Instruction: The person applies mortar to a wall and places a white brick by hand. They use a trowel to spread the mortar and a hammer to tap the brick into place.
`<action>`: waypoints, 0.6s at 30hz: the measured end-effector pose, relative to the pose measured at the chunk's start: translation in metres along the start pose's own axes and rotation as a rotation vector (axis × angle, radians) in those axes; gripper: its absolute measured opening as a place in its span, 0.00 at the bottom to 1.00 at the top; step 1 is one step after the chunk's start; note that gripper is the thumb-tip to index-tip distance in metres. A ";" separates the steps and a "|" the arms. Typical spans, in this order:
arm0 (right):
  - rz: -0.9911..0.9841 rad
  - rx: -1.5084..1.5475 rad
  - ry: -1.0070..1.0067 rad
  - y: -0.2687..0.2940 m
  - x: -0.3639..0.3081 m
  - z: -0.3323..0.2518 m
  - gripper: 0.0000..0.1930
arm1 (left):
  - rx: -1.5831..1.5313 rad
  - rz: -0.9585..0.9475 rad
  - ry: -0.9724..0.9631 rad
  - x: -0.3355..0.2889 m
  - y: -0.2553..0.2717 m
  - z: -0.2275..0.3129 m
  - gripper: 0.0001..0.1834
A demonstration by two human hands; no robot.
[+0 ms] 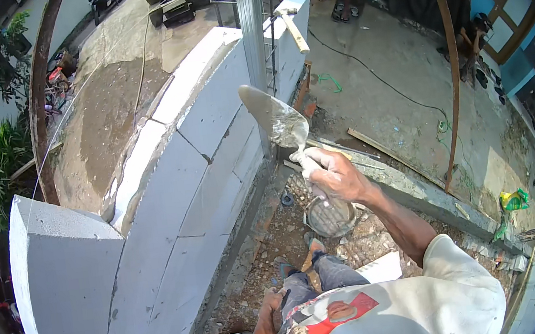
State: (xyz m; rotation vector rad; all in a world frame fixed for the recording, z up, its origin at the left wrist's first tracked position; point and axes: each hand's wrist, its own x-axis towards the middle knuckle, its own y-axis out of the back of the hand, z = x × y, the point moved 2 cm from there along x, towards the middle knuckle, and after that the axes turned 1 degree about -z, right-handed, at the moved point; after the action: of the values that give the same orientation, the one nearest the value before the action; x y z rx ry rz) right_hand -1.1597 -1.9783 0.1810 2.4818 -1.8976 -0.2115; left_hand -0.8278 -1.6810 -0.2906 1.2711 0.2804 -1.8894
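Note:
My right hand (334, 173) is closed around the handle of a mortar-smeared trowel (277, 118). Its blade points up and away, in front of the far part of a white block wall (181, 197). My left hand (270, 305) hangs low beside my thigh, its fingers curled and partly hidden, so I cannot see whether it holds anything. Grey wet mortar (110, 203) lies along the wall's top edge. One block (65, 235) stands higher at the near left end. A round bucket (330, 216) sits on the ground below my right hand.
A metal post (252, 28) rises at the wall's far end, with a hammer (293, 30) lying on the blocks beyond. A thin string (81, 90) runs above the wall's left side. Rubble (282, 232) covers the ground near my feet. People sit by the blue house.

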 end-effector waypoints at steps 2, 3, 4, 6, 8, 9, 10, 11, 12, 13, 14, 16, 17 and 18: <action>0.025 -0.280 0.001 -0.007 0.037 -0.069 0.13 | -0.053 0.043 -0.039 -0.015 0.023 0.020 0.37; 0.103 -0.614 0.164 -0.003 0.058 -0.089 0.16 | -0.091 0.076 -0.064 -0.036 0.043 0.047 0.34; 0.141 -0.873 0.216 -0.005 0.080 -0.112 0.17 | -0.105 0.161 -0.081 -0.018 0.039 0.022 0.33; 0.218 -1.170 0.197 -0.016 0.125 -0.146 0.14 | -0.127 0.336 -0.124 0.022 0.029 -0.034 0.30; 0.206 -1.350 0.157 -0.025 0.164 -0.158 0.12 | -0.223 0.325 -0.064 0.031 0.022 -0.074 0.29; 0.205 -1.478 0.156 -0.031 0.171 -0.164 0.11 | -0.259 0.283 -0.026 0.021 0.017 -0.086 0.29; 0.203 -1.597 0.143 -0.033 0.179 -0.164 0.10 | -0.291 0.232 0.026 0.004 0.014 -0.096 0.29; 0.208 -1.606 0.141 -0.030 0.185 -0.160 0.10 | -0.321 0.184 0.067 -0.012 0.009 -0.109 0.29; 0.220 -1.680 0.144 -0.025 0.190 -0.155 0.10 | -0.343 0.144 0.098 -0.022 0.006 -0.116 0.29; 0.225 -1.752 0.144 -0.023 0.194 -0.149 0.09 | -0.380 0.114 0.127 -0.037 0.003 -0.127 0.30; 0.221 -1.753 0.156 -0.031 0.197 -0.149 0.09 | -0.417 0.094 0.153 -0.047 0.000 -0.135 0.30; 0.098 -1.720 0.275 -0.042 0.191 -0.145 0.08 | -0.492 0.057 0.195 -0.066 -0.004 -0.149 0.30; 0.040 -1.725 0.294 -0.060 0.182 -0.151 0.07 | -0.533 0.038 0.209 -0.073 -0.005 -0.153 0.30; 0.036 -1.723 0.289 -0.076 0.178 -0.155 0.07 | -0.574 0.024 0.225 -0.079 -0.005 -0.155 0.30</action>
State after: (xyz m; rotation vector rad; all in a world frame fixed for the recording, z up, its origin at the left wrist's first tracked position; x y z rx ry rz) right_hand -1.0236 -2.1404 0.3102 1.1312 -0.7860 -0.8998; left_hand -0.7161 -1.5473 -0.2964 1.0735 0.8534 -1.4866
